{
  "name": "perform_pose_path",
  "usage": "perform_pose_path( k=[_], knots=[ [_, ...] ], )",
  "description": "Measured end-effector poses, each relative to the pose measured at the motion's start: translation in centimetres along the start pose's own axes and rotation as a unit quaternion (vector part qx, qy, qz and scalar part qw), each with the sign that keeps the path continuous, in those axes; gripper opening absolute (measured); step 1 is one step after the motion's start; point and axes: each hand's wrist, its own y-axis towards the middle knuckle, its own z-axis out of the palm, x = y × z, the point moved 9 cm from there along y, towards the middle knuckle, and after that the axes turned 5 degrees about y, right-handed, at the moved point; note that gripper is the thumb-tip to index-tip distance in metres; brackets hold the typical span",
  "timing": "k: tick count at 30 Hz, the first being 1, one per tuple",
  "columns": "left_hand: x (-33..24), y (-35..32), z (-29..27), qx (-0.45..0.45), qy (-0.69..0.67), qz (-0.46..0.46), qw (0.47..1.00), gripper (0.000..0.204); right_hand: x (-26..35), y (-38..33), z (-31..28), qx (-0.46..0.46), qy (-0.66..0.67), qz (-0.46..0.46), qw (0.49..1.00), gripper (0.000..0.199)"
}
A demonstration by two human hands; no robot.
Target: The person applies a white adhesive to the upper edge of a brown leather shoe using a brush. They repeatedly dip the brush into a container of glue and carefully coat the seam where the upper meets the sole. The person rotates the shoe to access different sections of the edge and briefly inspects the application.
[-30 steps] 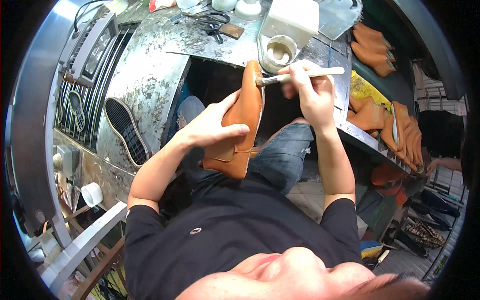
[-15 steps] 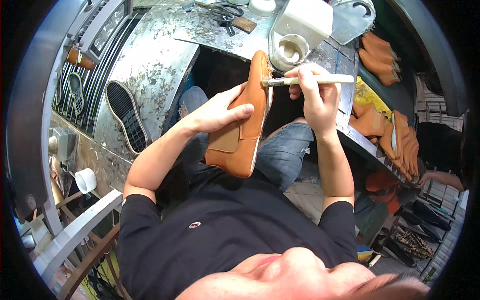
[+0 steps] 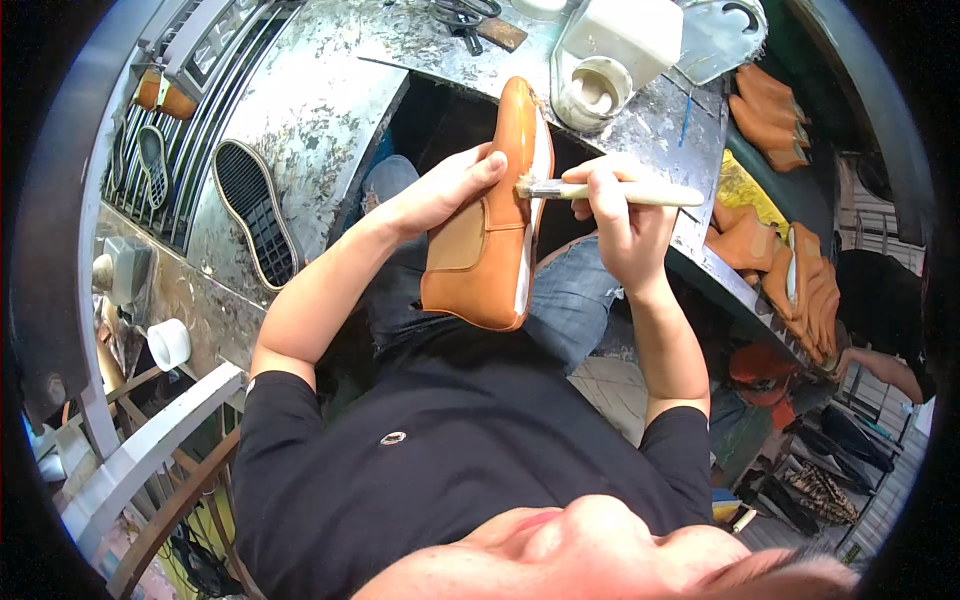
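Note:
My left hand [image 3: 447, 187] is closed around the upper of a tan ankle boot [image 3: 507, 205], its thumb lying across the top. The boot is held over my lap, toe pointing away and its whitish lower edge turned to the right. Between the fingers of my right hand [image 3: 628, 215] is a brush [image 3: 645, 193] with a pale handle. Its bristles touch the boot's side just above the lower edge, around mid-length. A white cup [image 3: 592, 95] with a pale substance inside stands on the bench beyond my right hand.
A black-and-white shoe sole [image 3: 256, 213] lies on the worn metal bench [image 3: 310, 110] at left, beside a rack [image 3: 215, 130] of metal bars. Scissors [image 3: 465, 15] rest at the back. Several tan boot uppers [image 3: 770, 115] are stacked at right, near another person's arm [image 3: 885, 368].
The brush has moved from near the toe back along the boot's edge toward the middle. My left hand and the boot have shifted slightly away from me.

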Motion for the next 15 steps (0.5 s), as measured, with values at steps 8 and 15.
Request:
perform_pose_path(
  k=[8, 15],
  knots=[
    [0.6, 0.1, -0.4, -0.026, -0.107, -0.036, 0.993, 0.076, 0.0, -1.4, 0.8, 0.003, 0.039, 0.025, 0.999, 0.019],
    [1.3, 0.1, -0.9, -0.056, -0.154, -0.063, 0.984, 0.071, 1.5, -1.7, 1.5, 0.051, 0.035, 0.033, 0.998, 0.018]
  ],
)
